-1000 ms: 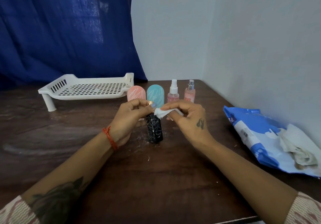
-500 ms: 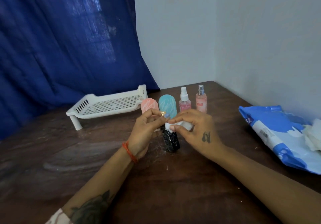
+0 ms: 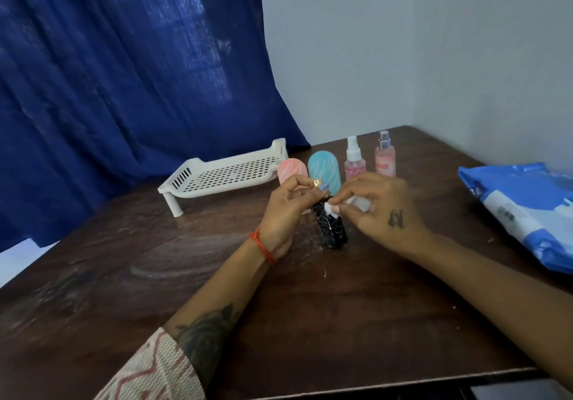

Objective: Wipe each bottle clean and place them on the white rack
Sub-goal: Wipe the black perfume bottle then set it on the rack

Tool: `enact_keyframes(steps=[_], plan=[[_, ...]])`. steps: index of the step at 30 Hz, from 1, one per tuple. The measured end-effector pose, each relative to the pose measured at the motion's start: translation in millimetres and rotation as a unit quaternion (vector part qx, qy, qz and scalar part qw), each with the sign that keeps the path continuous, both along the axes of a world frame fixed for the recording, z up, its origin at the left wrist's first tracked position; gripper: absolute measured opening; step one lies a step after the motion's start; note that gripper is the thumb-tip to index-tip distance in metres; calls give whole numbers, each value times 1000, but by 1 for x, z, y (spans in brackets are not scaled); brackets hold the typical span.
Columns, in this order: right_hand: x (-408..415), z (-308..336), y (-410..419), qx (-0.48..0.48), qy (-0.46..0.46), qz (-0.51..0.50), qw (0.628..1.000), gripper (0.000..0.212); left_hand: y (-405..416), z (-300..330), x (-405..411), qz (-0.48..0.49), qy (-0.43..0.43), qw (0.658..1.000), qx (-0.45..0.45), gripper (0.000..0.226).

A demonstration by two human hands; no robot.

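A black patterned bottle (image 3: pixel 332 229) stands on the dark wooden table (image 3: pixel 155 275) in the middle. My left hand (image 3: pixel 286 213) grips its top. My right hand (image 3: pixel 381 210) presses a crumpled white wipe (image 3: pixel 359 205) against the bottle's upper part. Behind them stand a pink capsule-shaped bottle (image 3: pixel 290 168), a teal capsule-shaped bottle (image 3: pixel 324 170), a pink spray bottle with a white cap (image 3: pixel 354 159) and a peach spray bottle with a silver cap (image 3: pixel 385 156). The white perforated rack (image 3: pixel 223 176) sits to the left of them with nothing on it.
A blue and white wipes pack (image 3: pixel 527 213) lies at the table's right side. A blue curtain (image 3: pixel 124 74) hangs behind the rack and pale walls close the back right corner. The table's front edge runs along the bottom right.
The camera has tilted up and turned left, so the scene sits further right in view. My right hand has slid the wipe a little down the bottle's top.
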State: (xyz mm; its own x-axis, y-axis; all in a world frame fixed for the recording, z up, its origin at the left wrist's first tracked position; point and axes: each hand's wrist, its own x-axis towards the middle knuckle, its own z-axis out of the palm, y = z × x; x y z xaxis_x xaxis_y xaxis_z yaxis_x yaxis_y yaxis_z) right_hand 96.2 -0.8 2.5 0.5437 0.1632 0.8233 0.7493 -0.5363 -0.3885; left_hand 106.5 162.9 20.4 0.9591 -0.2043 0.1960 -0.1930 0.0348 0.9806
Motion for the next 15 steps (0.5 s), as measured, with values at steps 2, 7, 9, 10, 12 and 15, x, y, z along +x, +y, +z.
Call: enact_keyframes(steps=[2,7,9,10,12,15], plan=[[2,-1,-1,18,11,-16,1000,11,0,0,-1,-8,4,1000,-6,15],[-2,-2,4,6,-10,1,1000,11,0,-1,1,-15,7,1000,-18,17],[-3,-3,4,-14,-8,14,1000,9,1,-2,2,-8,7,1000,-19,14],[-3,-3,3,-19,-3,14,1000,9,1,-2,3,-4,7,1000,-19,11],[-1,-4,1,-13,9,4,1000,7,1,-2,4,-2,9,1000,-21,8],[4,-5,0,10,4,-33,999,9,2,-3,5,-5,9,1000,-20,8]])
